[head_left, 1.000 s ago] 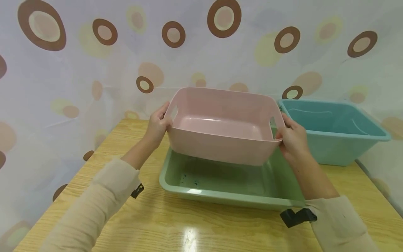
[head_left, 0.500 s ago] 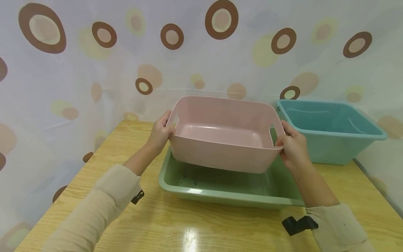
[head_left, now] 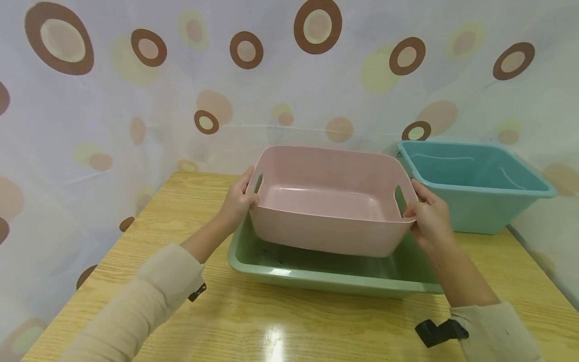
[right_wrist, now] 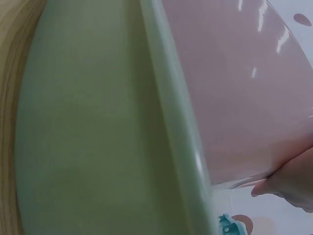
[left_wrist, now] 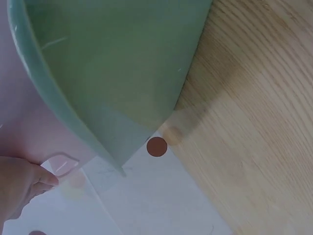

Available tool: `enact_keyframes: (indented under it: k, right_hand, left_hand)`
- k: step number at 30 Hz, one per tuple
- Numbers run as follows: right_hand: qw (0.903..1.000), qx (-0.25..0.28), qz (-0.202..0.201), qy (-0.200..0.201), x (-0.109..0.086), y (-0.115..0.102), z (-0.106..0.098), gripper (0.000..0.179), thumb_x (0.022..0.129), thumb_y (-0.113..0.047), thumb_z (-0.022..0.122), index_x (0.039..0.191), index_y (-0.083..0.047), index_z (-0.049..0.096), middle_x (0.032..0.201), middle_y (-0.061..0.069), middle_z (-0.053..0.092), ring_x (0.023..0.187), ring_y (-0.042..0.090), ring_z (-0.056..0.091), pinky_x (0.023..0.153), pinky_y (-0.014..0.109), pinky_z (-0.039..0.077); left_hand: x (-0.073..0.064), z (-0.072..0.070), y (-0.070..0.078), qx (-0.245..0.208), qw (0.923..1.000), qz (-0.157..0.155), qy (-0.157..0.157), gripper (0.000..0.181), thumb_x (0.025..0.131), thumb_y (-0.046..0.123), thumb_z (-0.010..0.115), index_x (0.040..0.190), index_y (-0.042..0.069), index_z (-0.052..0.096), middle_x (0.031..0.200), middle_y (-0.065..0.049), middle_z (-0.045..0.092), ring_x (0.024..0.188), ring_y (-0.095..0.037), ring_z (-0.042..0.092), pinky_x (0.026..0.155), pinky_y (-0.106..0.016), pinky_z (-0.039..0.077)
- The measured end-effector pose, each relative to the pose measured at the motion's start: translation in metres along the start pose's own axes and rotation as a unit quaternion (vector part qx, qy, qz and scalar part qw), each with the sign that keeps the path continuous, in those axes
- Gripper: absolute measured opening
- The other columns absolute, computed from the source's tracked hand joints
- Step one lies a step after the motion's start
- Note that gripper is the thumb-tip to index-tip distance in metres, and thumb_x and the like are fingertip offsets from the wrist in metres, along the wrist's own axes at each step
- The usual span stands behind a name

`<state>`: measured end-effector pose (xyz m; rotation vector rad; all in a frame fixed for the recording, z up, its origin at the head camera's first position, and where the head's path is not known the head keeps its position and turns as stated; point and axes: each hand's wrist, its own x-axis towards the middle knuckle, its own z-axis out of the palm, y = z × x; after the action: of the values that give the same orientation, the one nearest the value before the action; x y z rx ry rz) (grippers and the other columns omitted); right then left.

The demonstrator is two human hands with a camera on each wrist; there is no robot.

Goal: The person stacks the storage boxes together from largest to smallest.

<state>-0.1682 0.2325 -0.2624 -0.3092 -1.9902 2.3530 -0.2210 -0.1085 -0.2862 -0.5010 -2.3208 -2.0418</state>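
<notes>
Both hands hold a pink plastic basin (head_left: pixel 325 234) by the slotted ends, slightly tilted with its right end a bit lower. The left hand (head_left: pixel 237 198) grips the left end at its handle slot, thumb on the near side. At the other end, the right hand (head_left: pixel 431 216) grips the rim beside the right slot. Beneath lies a larger green basin (head_left: pixel 334 285) on the table, and the pink one is partly inside its opening. Whether the pink bottom touches the green floor is hidden. In the left wrist view, fingers (left_wrist: pixel 44 178) hold the pink end beyond the green wall.
A blue basin (head_left: pixel 479 208) stands at the back right, close to the right hand. The wooden table (head_left: pixel 190 322) runs up to a patterned sheet (head_left: pixel 181 75) hanging behind and at both sides. Black straps (head_left: pixel 441 332) hang at the cuffs.
Both hands have lowered the pink basin toward the green basin and moved it slightly right. The green and blue basins have stayed in place.
</notes>
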Motion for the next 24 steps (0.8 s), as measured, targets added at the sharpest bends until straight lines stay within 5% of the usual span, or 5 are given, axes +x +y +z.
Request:
enact_keyframes:
  k: [2,5,13,18,24]
  right_hand:
    - [1.0,0.002,0.004,0.002,0.0,0.003,-0.004,0.082,0.076,0.019,0.03,0.149,-0.014,0.009,0.157,-0.002,0.004,0.138,0.006,0.01,0.062,0.014,0.04]
    - [0.9999,0.004,0.011,0.004,0.0,0.007,-0.009,0.082,0.077,0.019,0.031,0.149,-0.014,0.01,0.157,-0.002,0.005,0.134,0.005,0.015,0.065,0.014,0.041]
    - [0.9998,-0.013,0.018,0.004,0.002,0.015,-0.018,0.081,0.078,0.017,0.033,0.149,-0.015,0.012,0.157,0.001,0.006,0.119,0.013,0.024,0.061,0.015,0.041]
    - [0.9998,-0.008,0.018,-0.001,0.004,0.02,-0.023,0.081,0.078,0.019,0.033,0.149,-0.014,0.011,0.157,0.001,0.006,0.128,0.01,0.024,0.071,0.008,0.043]
    - [0.9995,-0.018,0.025,-0.009,0.005,0.025,-0.03,0.083,0.077,0.019,0.034,0.149,-0.014,0.011,0.157,0.002,0.004,0.132,0.009,0.023,0.074,0.008,0.043]
  left_hand:
    - [-0.002,0.004,-0.001,0.003,1.0,0.001,-0.006,0.084,0.066,-0.009,0.039,0.145,-0.008,0.011,0.153,-0.021,0.015,0.135,-0.032,0.026,0.089,-0.029,0.043]
    - [-0.005,0.009,-0.003,0.005,0.9999,0.008,-0.006,0.084,0.066,-0.01,0.04,0.145,-0.008,0.012,0.152,-0.022,0.016,0.139,-0.032,0.02,0.111,-0.045,0.026]
    - [-0.009,0.017,-0.013,0.009,0.9997,0.022,0.003,0.084,0.062,-0.011,0.04,0.143,-0.01,0.018,0.149,-0.027,0.024,0.129,-0.036,0.031,0.106,-0.052,0.03]
    - [-0.011,0.02,-0.017,0.01,0.9997,0.014,-0.018,0.086,0.062,-0.01,0.04,0.143,-0.013,0.01,0.151,-0.028,0.013,0.137,-0.038,0.021,0.111,-0.051,0.024]
    - [-0.015,0.022,-0.018,0.043,0.9969,-0.04,-0.052,0.089,0.067,-0.005,0.044,0.144,-0.011,-0.001,0.154,-0.025,-0.003,0.143,-0.034,-0.001,0.116,-0.046,0.007]
